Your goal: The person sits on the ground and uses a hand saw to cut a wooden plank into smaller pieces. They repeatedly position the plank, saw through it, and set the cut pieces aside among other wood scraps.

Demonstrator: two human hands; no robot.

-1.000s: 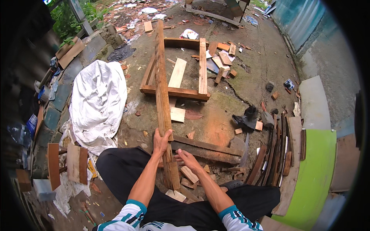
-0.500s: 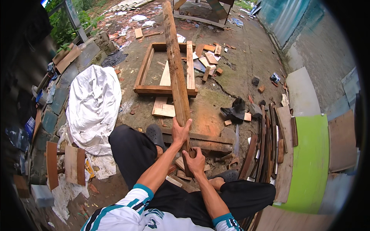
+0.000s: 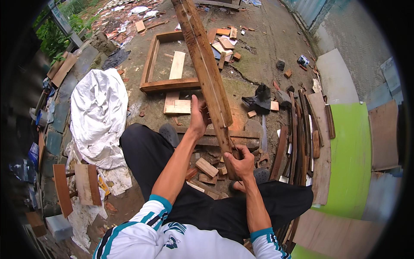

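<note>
Just to the right of the person's left hand (image 3: 198,120), a long wooden beam (image 3: 206,64) slants ahead and leftward, its far end passing out of view and its near part stepping down to a narrower piece. The left hand is spread, thumb up and fingers loosely curved toward the beam's edge; whether a fingertip touches the wood cannot be told. The right hand (image 3: 242,163), lower down, pinches the narrow part between thumb and fingers. Ahead of the left hand lies a rectangular wooden frame (image 3: 170,85), partly hidden by the beam, with a pale board (image 3: 177,64) inside it. A rumpled white sack (image 3: 99,116) lies well to the left of that hand, and small wood blocks (image 3: 207,167) lie scattered below it. Just right of the right hand is a handsaw (image 3: 264,131), with a black plastic bag (image 3: 258,101) farther ahead. Farther right of that hand, dark wooden strips (image 3: 297,142) lie side by side, with a bright green panel (image 3: 350,159) past them.
</note>
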